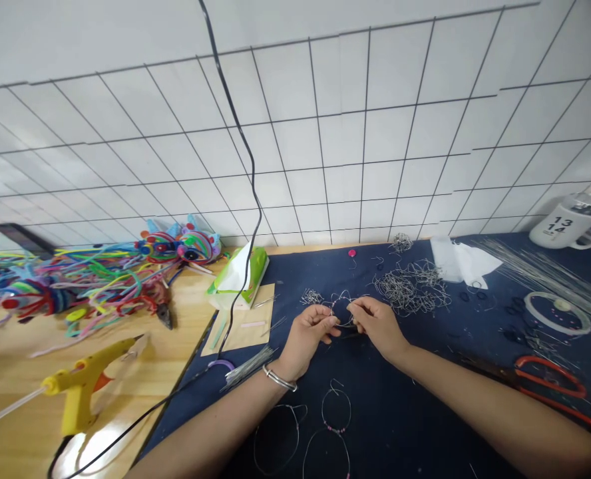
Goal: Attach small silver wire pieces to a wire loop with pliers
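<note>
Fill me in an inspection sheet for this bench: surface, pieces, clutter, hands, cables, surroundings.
Surface: dark blue cloth beside wooden tabletop.
Pieces: wire ring between the hands; wire loops nearer the wearer.
Clutter: wire tangle, orange-handled scissors, yellow glue gun.
Hands: left hand and right hand both pinch the ring.
Cables: black cable passes before tissue pack, towards the glue gun.
Surroundings: gridded white wall; mug, far right.

I see a wooden table (170, 359) with a dark blue cloth (385, 399) over part of it. A yellow glue gun (83, 382) lies on the bare wood; wire rings (336, 409), tangled wire (412, 287) and orange-handled scissors (550, 376) lie on the cloth.
</note>
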{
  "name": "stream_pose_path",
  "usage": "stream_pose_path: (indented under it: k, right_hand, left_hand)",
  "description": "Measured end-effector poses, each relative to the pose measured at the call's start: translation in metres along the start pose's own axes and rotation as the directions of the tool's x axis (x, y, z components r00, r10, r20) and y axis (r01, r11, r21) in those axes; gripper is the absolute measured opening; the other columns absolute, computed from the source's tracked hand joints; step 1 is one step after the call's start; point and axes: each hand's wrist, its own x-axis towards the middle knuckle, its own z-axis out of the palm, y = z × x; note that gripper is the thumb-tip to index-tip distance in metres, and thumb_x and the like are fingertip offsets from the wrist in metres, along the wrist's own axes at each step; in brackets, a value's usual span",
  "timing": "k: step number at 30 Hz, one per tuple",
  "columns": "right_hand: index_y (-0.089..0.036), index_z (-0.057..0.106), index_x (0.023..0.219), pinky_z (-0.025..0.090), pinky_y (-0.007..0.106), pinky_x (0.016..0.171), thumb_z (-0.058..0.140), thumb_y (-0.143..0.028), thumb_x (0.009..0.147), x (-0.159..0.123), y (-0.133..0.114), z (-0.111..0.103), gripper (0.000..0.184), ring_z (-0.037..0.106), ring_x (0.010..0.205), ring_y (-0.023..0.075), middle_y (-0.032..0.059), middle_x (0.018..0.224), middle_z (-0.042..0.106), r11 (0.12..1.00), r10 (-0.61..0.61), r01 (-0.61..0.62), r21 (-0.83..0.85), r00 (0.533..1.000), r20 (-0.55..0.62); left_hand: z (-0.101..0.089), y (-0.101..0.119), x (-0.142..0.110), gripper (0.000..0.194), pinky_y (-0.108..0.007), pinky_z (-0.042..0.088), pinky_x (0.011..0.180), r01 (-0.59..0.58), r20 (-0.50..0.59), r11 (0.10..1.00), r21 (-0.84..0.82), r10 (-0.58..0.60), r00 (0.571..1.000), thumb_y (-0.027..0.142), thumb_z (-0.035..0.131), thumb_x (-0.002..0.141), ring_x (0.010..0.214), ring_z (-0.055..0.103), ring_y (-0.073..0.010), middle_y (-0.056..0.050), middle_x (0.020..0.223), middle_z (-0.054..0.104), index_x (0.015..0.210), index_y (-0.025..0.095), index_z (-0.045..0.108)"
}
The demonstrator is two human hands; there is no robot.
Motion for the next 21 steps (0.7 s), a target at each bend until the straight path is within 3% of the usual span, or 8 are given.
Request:
stream_pose_path:
  k: [7, 11, 14, 17, 21]
  right_hand:
    - [-0.017, 0.055, 0.081, 0.035, 0.019, 0.042, 0.05, -0.046, 0.077, 0.001, 0.002, 0.002, 0.029, 0.051, 0.049, 0.0083, -0.0001, 0.066, 0.058, 0.981, 0.133, -0.15, 0.125, 0.982, 0.132]
    - [-0.017, 0.054, 0.072, 0.036, 0.019, 0.044, 0.047, -0.045, 0.079, 0.001, 0.0, 0.001, 0.031, 0.051, 0.047, 0.0075, 0.0002, 0.064, 0.058, 0.995, 0.091, -0.095, 0.018, 0.985, 0.144]
    - [-0.016, 0.056, 0.069, 0.038, 0.019, 0.046, 0.047, -0.041, 0.08, 0.0, -0.003, 0.0, 0.029, 0.05, 0.046, 0.0069, -0.0003, 0.061, 0.058, 0.996, 0.07, -0.054, -0.071, 0.967, 0.247]
    - [-0.015, 0.058, 0.069, 0.039, 0.019, 0.047, 0.049, -0.038, 0.079, 0.0, -0.007, -0.001, 0.026, 0.05, 0.044, 0.007, 0.0004, 0.061, 0.059, 0.993, 0.079, -0.038, -0.113, 0.918, 0.389]
    - [-0.015, 0.057, 0.071, 0.037, 0.019, 0.046, 0.047, -0.038, 0.08, -0.001, -0.01, -0.001, 0.027, 0.049, 0.044, 0.0067, 0.0005, 0.061, 0.058, 0.992, 0.111, -0.084, -0.091, 0.925, 0.363]
  left_hand:
    - [-0.005, 0.0, 0.003, 0.019, -0.017, 0.04, 0.048, -0.08, -0.073, 0.996, -0.029, 0.077, 0.994, 0.031, 0.059, 0.075, 0.055, 0.052, -0.0071, 0.001, 0.066, 0.055, 0.08, 0.014, 0.052]
    - [-0.005, -0.001, 0.004, 0.018, -0.017, 0.04, 0.049, -0.107, -0.127, 0.994, -0.023, 0.104, 0.986, 0.031, 0.058, 0.076, 0.055, 0.051, -0.0069, 0.001, 0.066, 0.055, 0.08, 0.015, 0.051]
    - [-0.007, -0.003, 0.005, 0.017, -0.017, 0.04, 0.05, -0.128, -0.147, 0.992, -0.014, 0.125, 0.981, 0.031, 0.057, 0.077, 0.054, 0.049, -0.0063, 0.002, 0.064, 0.053, 0.08, 0.015, 0.05]
    - [-0.009, -0.002, 0.007, 0.017, -0.017, 0.04, 0.05, -0.121, -0.113, 0.993, -0.015, 0.118, 0.986, 0.031, 0.057, 0.077, 0.054, 0.049, -0.0064, 0.002, 0.065, 0.053, 0.08, 0.015, 0.05]
    - [-0.01, 0.003, 0.008, 0.019, -0.018, 0.04, 0.048, -0.093, -0.03, 0.996, 0.001, 0.093, 0.995, 0.034, 0.054, 0.079, 0.053, 0.05, -0.0073, 0.002, 0.063, 0.052, 0.083, 0.015, 0.051]
